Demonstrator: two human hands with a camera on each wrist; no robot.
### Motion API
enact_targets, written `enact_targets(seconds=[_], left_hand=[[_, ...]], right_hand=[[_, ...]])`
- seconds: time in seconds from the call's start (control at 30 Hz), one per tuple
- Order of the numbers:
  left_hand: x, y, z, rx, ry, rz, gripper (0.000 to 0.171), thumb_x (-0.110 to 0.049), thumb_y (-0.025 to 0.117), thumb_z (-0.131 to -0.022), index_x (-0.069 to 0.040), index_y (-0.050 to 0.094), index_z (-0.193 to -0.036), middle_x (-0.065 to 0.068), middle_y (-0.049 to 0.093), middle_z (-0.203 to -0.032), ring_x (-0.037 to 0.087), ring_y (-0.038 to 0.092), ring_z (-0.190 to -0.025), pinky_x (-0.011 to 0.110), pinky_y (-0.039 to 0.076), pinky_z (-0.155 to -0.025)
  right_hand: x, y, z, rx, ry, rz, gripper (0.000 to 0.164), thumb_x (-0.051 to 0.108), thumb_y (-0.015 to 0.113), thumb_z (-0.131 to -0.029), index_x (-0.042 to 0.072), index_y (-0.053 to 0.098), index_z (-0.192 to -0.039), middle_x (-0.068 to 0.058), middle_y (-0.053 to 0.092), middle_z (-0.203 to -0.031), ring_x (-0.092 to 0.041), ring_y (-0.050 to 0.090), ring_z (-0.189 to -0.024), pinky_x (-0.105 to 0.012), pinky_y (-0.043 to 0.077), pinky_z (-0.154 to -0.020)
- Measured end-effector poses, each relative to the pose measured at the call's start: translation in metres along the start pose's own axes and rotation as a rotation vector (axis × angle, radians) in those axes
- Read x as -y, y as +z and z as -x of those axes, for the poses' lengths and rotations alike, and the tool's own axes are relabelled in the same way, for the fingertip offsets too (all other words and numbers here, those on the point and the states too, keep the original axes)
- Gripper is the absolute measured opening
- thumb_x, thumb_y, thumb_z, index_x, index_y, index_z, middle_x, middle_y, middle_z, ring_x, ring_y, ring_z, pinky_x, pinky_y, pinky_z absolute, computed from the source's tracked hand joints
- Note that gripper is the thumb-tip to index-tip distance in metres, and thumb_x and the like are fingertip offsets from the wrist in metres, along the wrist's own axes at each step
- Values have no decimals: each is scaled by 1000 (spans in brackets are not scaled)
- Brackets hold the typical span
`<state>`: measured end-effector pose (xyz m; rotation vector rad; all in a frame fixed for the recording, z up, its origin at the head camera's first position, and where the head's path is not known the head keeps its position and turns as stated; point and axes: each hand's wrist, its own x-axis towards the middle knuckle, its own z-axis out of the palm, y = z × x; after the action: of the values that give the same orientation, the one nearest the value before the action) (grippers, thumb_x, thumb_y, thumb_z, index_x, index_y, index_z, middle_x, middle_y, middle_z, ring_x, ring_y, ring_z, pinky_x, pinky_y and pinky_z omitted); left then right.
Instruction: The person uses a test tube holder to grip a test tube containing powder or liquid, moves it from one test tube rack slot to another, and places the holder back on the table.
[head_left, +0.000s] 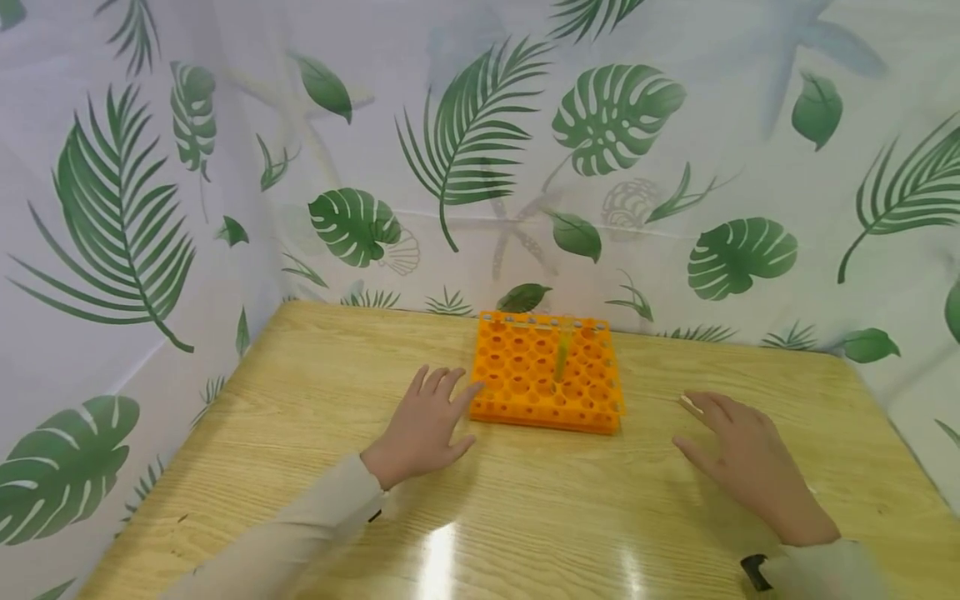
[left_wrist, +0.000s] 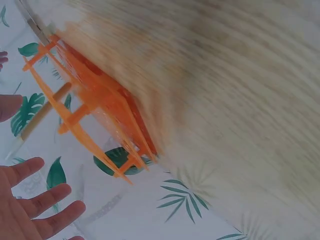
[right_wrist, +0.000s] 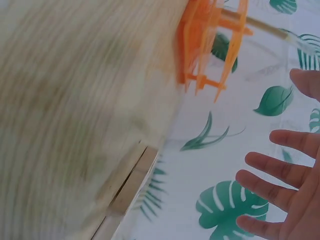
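An orange test tube rack [head_left: 540, 414] with rows of round holes stands on the table towards the back. One clear test tube [head_left: 562, 354] holding yellow-green liquid is upright in it, right of the middle. My left hand [head_left: 423, 429] hovers at the rack's left side, fingers spread and holding nothing. In the left wrist view, a gap shows between its fingers [left_wrist: 52, 194] and the rack [left_wrist: 127, 112]. Off to the rack's right, my right hand [head_left: 750, 458] is held with fingers extended and nothing in them. The right wrist view shows the rack [right_wrist: 205, 45] apart from that hand.
The wood-grain table [head_left: 315, 400] reaches back to a white cloth [head_left: 510, 150] printed with green leaves, which also hangs along the left side. In the right wrist view, a wooden strip [right_wrist: 132, 182] runs along the table edge.
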<state>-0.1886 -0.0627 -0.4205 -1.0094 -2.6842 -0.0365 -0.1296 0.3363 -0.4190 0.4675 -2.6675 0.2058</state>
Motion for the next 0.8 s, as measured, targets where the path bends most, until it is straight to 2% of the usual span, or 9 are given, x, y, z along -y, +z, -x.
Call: enact_targets(seconds=[0.17, 0.4, 0.67, 0.8], left_hand=[[7, 4, -7, 0, -36, -2, 64, -42, 66, -84, -15, 44, -138, 14, 48, -134, 33, 48, -121, 54, 30, -108], [11, 11, -16, -19, -51, -4, 61, -40, 66, -84, -13, 46, -136, 14, 51, -131, 32, 49, -118, 54, 31, -107], [12, 22, -24, -2, -107, 67, 59, -40, 64, -86, -12, 46, -135, 15, 52, -130, 32, 50, -118, 55, 31, -107], [10, 27, -30, 3, -133, 88, 58, -40, 64, -87, -11, 47, -134, 15, 52, -130, 32, 50, -119, 55, 31, -107]], right_hand=[[-25, 3, 1, 80, 56, 1, 57, 36, 70, -82, 2, 53, -125, -23, 61, -113, -44, 58, -99, -60, 41, -78], [-57, 10, 6, 225, 128, 30, 58, 37, 65, -86, -3, 52, -126, -28, 59, -115, -46, 59, -97, -59, 45, -74], [-80, 18, 14, 387, 200, 16, 61, 40, 61, -89, -6, 49, -127, -34, 55, -115, -48, 58, -96, -57, 47, -68], [-86, 20, 17, 436, 227, 4, 60, 40, 61, -89, -7, 49, -126, -35, 55, -114, -47, 58, -95, -55, 47, -65]])
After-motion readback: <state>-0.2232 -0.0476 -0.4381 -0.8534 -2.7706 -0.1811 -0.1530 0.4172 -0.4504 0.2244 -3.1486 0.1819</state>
